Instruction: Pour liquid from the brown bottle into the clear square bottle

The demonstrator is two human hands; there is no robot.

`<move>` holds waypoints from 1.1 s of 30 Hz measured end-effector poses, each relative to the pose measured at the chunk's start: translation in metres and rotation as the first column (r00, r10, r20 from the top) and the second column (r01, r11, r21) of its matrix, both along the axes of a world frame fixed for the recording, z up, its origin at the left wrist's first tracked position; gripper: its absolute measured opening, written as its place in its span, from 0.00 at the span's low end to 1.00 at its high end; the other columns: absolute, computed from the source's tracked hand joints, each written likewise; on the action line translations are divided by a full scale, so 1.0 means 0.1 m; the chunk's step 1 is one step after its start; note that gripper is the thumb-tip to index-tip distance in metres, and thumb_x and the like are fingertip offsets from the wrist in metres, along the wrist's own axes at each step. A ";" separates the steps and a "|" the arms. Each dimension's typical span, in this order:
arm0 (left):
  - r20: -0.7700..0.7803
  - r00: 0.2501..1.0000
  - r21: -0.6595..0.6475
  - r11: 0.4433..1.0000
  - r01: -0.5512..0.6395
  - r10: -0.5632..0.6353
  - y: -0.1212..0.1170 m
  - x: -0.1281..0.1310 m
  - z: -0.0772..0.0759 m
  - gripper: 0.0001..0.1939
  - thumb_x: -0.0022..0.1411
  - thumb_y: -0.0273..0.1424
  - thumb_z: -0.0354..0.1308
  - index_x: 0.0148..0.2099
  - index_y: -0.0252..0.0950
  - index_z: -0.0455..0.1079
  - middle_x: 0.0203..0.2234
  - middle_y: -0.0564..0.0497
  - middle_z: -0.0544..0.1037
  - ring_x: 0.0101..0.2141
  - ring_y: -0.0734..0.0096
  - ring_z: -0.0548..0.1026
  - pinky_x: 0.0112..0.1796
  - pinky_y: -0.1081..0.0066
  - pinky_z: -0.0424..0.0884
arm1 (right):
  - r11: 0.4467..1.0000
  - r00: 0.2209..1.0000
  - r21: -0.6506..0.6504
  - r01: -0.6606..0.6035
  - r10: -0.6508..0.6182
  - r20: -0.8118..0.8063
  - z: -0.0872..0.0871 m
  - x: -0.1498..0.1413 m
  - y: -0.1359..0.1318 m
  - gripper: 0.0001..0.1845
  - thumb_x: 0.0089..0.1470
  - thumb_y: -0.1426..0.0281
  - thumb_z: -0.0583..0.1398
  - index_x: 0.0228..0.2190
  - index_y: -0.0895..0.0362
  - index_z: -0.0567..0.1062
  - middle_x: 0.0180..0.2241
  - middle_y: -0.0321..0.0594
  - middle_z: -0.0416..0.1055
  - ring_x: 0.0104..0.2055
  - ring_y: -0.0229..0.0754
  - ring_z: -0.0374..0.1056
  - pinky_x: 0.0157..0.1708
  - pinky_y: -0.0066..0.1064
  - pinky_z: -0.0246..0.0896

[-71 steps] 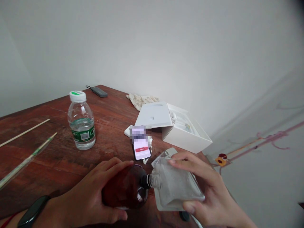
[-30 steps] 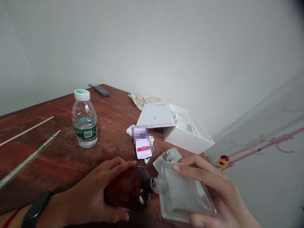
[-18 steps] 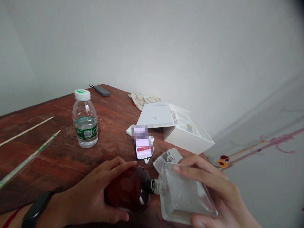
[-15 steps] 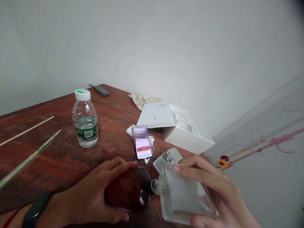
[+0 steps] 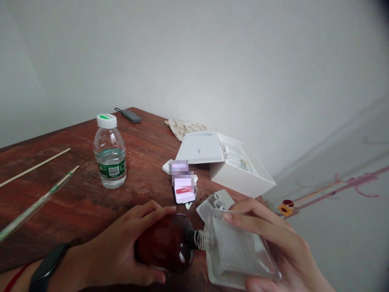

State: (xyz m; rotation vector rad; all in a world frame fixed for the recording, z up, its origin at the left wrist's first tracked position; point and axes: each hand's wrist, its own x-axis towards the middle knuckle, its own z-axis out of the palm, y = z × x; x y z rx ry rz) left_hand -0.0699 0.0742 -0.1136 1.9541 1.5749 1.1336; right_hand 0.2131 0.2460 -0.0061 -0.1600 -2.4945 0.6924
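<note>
My left hand (image 5: 118, 249) is wrapped round a dark brown round bottle (image 5: 165, 243) near the front of the wooden table (image 5: 79, 198). My right hand (image 5: 273, 243) grips a clear square glass bottle (image 5: 240, 253), tilted so its neck (image 5: 201, 239) meets the brown bottle's black mouth. Fine bubbles show in the clear liquid inside the glass bottle. A black band is on my left wrist (image 5: 45, 267).
A small water bottle with a green label (image 5: 110, 153) stands left of centre. A lit phone (image 5: 183, 187) lies just beyond the bottles, with an open white box (image 5: 231, 164), a patterned cloth (image 5: 185, 126) and a dark device (image 5: 130, 116) farther back. Thin sticks (image 5: 39, 198) lie at the left.
The square glass bottle has dropped lower and tilted more steeply toward the brown bottle since the earliest frame. Over the last second both hands have held almost still.
</note>
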 end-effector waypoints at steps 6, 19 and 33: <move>-0.021 1.000 -0.014 1.000 -0.021 0.020 -0.01 0.00 0.00 0.54 0.55 0.52 0.80 0.76 0.57 0.58 0.61 0.49 0.74 0.57 0.47 0.77 0.58 0.56 0.77 | 1.000 1.000 -0.013 0.016 -0.016 -0.006 -0.01 0.01 -0.01 0.34 0.59 0.42 0.68 0.60 0.45 0.79 0.46 0.44 0.77 0.45 0.53 0.77 0.38 0.39 0.76; -0.018 1.000 -0.006 1.000 -0.010 0.010 -0.01 0.00 -0.02 0.54 0.55 0.53 0.80 0.76 0.58 0.57 0.61 0.49 0.74 0.57 0.46 0.76 0.57 0.55 0.78 | 1.000 1.000 -0.009 0.019 -0.019 0.015 -0.03 0.04 0.01 0.34 0.60 0.43 0.68 0.61 0.46 0.79 0.46 0.45 0.76 0.44 0.54 0.77 0.38 0.41 0.76; -0.008 1.000 -0.022 1.000 0.005 -0.006 -0.01 -0.02 0.00 0.53 0.56 0.51 0.79 0.76 0.59 0.57 0.61 0.50 0.74 0.57 0.48 0.76 0.57 0.57 0.77 | 0.998 0.999 -0.060 -0.024 0.027 0.042 0.00 0.03 0.02 0.34 0.61 0.45 0.67 0.62 0.47 0.78 0.46 0.46 0.76 0.42 0.51 0.78 0.29 0.33 0.72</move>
